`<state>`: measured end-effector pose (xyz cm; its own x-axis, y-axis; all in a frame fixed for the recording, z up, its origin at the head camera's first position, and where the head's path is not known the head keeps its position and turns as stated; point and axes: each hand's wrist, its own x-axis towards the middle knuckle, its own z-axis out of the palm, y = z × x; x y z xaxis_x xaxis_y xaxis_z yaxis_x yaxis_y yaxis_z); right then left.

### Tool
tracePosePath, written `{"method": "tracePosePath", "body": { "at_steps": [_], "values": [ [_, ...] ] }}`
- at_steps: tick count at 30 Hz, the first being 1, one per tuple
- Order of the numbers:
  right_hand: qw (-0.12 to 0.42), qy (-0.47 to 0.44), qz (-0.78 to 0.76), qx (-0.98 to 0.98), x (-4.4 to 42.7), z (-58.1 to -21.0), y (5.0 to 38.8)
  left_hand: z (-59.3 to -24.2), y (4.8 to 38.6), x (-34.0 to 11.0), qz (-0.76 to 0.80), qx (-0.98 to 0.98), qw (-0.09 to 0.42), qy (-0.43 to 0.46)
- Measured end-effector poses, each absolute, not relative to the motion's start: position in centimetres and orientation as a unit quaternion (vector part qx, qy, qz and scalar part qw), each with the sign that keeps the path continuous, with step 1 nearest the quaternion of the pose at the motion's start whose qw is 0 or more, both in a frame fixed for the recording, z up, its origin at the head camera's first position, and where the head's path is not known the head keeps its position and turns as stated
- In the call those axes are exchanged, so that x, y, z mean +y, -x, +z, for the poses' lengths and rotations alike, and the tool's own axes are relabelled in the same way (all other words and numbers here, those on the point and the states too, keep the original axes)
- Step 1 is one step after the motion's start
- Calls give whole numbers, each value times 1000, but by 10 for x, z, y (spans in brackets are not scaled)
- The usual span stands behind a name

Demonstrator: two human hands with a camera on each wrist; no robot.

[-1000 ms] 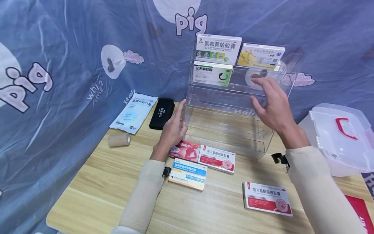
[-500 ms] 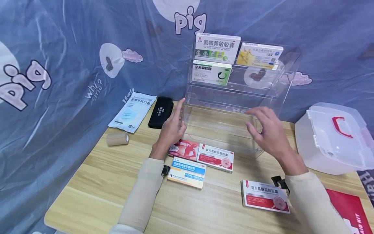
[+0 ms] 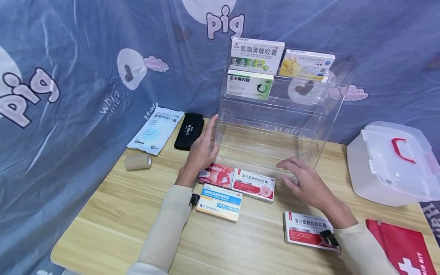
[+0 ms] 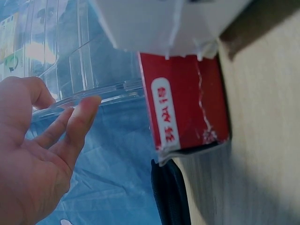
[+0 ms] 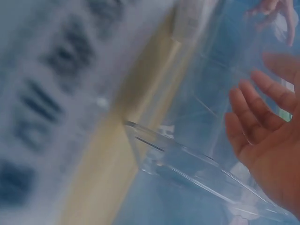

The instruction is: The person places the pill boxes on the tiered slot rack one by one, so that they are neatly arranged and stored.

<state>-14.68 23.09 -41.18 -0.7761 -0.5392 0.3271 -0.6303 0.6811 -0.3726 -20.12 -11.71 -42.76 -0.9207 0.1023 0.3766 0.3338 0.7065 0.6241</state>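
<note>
A clear acrylic tiered rack stands at the back of the table. My left hand rests with extended fingers against its left side; the left wrist view shows those fingers at the rack's edge. Lower down, my right hand hovers before the rack's front right, loosely bent and holding nothing. Between the hands lie a red medicine box, a white-and-red medicine box and a blue-and-white medicine box. Another white-and-red medicine box lies under my right wrist, partly covered by it.
On the rack's upper tiers stand a green-and-white box, a capsule box and a yellow-and-white box. Around it lie a mask packet, black pouch, bandage roll, lidded plastic case and red kit pouch.
My right hand has come down from the rack's upper right tier to just above the table by the boxes. The left hand has stayed at the rack's side.
</note>
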Motion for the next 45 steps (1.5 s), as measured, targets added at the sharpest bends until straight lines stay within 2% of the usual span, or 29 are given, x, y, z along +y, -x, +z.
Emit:
{"method": "tracePosePath", "body": {
  "at_steps": [6,11,37,45],
  "values": [
    [25,-313,214,-925,232,-418,143,-428,200,-118,-365,-911,156,113],
    [-2,-308,194,-932,232,-417,143,-430,199,-119,-366,-911,154,110],
    [-12,-325,136,-936,208,-421,148,-430,201,-119,-367,-908,162,122],
    [-44,-319,135,-937,202,-425,150,-429,202,-119,-370,-906,162,127]
  ]
}}
